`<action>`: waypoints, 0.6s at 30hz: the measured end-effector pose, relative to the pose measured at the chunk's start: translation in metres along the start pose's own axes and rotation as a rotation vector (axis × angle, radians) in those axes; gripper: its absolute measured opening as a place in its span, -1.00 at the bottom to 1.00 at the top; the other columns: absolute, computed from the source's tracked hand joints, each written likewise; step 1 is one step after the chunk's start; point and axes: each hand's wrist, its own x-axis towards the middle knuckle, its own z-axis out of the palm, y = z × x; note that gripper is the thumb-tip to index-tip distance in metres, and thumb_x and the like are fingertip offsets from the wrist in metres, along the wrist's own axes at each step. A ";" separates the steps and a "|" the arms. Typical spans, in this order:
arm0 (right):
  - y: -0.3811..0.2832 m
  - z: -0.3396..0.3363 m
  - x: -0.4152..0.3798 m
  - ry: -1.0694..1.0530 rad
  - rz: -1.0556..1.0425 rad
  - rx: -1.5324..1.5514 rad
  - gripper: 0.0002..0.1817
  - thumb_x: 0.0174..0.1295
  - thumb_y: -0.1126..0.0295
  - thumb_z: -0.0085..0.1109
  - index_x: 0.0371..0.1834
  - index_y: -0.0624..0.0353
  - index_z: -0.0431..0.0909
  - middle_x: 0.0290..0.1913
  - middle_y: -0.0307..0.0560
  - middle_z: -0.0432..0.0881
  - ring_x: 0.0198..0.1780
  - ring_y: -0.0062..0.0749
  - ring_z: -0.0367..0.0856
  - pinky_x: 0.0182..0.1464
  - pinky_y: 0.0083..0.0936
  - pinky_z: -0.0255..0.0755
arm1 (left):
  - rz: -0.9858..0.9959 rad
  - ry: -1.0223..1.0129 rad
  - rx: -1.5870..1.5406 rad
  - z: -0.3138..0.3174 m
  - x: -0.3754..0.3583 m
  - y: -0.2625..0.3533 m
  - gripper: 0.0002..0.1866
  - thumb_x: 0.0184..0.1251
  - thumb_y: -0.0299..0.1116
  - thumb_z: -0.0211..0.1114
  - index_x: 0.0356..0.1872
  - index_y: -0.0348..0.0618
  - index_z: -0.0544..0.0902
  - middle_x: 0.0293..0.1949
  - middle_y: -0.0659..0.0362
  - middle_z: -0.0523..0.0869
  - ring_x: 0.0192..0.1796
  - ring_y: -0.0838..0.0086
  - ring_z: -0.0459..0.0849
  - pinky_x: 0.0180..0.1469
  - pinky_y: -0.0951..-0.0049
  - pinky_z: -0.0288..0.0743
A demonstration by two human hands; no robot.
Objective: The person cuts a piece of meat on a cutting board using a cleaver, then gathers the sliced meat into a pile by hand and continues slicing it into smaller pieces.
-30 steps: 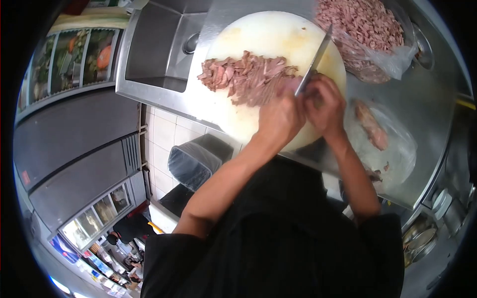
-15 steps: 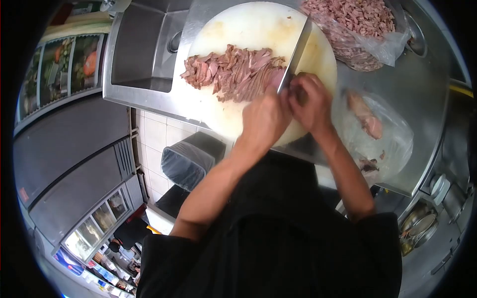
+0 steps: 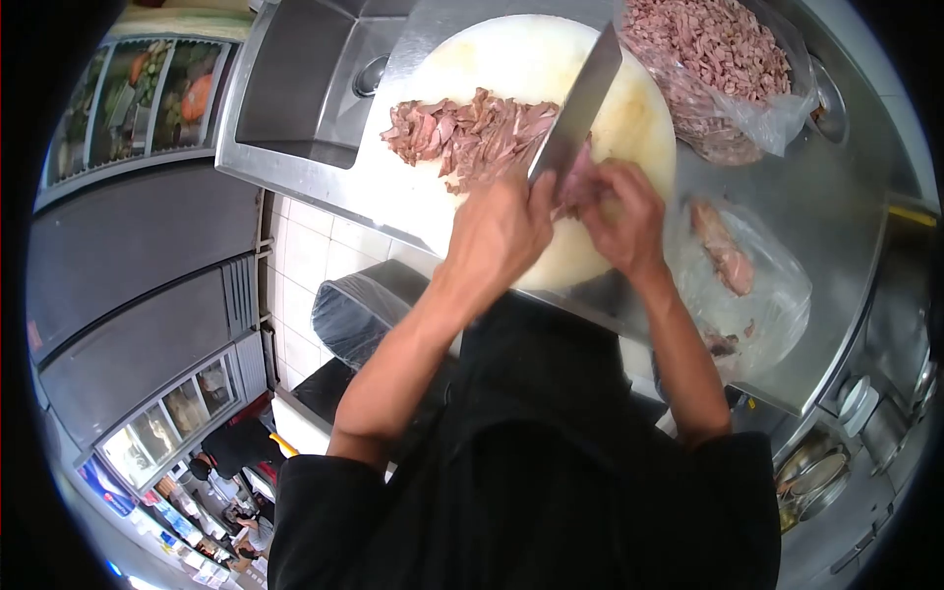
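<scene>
Nearest, at 6 o'clock, black sleeves and two bare forearms reaching up. Left hand [image 3: 497, 236] closed around the handle of a cleaver [image 3: 578, 103], blade angled toward 1 o'clock. Right hand [image 3: 624, 221] curled over an uncut piece of meat [image 3: 582, 185] just beside the blade. At 11 o'clock, a row of sliced meat [image 3: 472, 133] already cut, on a round white cutting board [image 3: 511, 59]. Seemingly well along: a bag of chopped meat [image 3: 713, 59] at 1 o'clock, one more chunk in a bag [image 3: 723, 246] at 3 o'clock. Steel tabletop [image 3: 836, 197], sink [image 3: 305, 84] at 10 o'clock, tiled floor and lined bin [image 3: 359, 315] below.

Steel worktop [image 3: 836, 236] with sunken sink [image 3: 305, 88]; white tiled wall [image 3: 305, 265] below, lined bin [image 3: 364, 315] beside it, glass-fronted fridges [image 3: 147, 98] along left.
</scene>
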 end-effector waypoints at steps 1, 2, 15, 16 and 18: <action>0.000 0.000 0.000 -0.006 -0.004 0.008 -0.72 0.06 0.55 0.34 -0.12 0.26 0.65 -0.08 0.03 0.69 -0.12 -0.11 0.75 -0.06 -0.33 0.65 | 0.024 0.020 0.013 0.001 -0.010 -0.003 -0.70 0.50 -0.31 0.25 -0.33 -0.42 0.62 -0.62 -0.29 0.61 -0.44 -0.30 0.66 -0.33 -0.14 0.55; 0.001 0.000 0.001 -0.014 -0.009 0.017 -0.72 0.05 0.56 0.34 -0.12 0.25 0.66 -0.08 0.02 0.69 -0.12 -0.12 0.75 -0.06 -0.33 0.64 | 0.017 -0.002 0.029 0.002 -0.017 -0.004 -0.71 0.49 -0.33 0.26 -0.33 -0.42 0.61 -0.63 -0.28 0.60 -0.47 -0.29 0.65 -0.37 -0.13 0.53; -0.004 0.009 0.007 0.049 -0.001 -0.046 -0.78 0.00 0.60 0.33 -0.23 0.22 0.65 -0.18 -0.06 0.70 -0.25 -0.24 0.73 -0.17 -0.37 0.65 | -0.107 -0.160 0.154 -0.012 -0.057 -0.001 -0.64 0.57 -0.30 0.24 -0.41 -0.39 0.53 -0.67 -0.27 0.53 -0.54 -0.26 0.60 -0.48 -0.05 0.41; -0.004 0.010 0.007 0.053 -0.005 -0.055 -0.78 0.00 0.60 0.33 -0.24 0.22 0.64 -0.18 -0.07 0.70 -0.26 -0.24 0.73 -0.18 -0.38 0.65 | -0.106 -0.165 0.144 -0.011 -0.055 -0.002 -0.64 0.57 -0.29 0.24 -0.41 -0.39 0.53 -0.67 -0.27 0.53 -0.54 -0.27 0.60 -0.48 -0.06 0.41; -0.004 0.011 0.006 0.056 -0.003 -0.066 -0.79 0.00 0.60 0.33 -0.26 0.23 0.63 -0.20 -0.08 0.69 -0.28 -0.26 0.72 -0.21 -0.39 0.64 | -0.108 -0.171 0.126 -0.010 -0.051 -0.003 -0.64 0.57 -0.29 0.24 -0.40 -0.39 0.53 -0.67 -0.27 0.54 -0.54 -0.27 0.59 -0.49 -0.07 0.42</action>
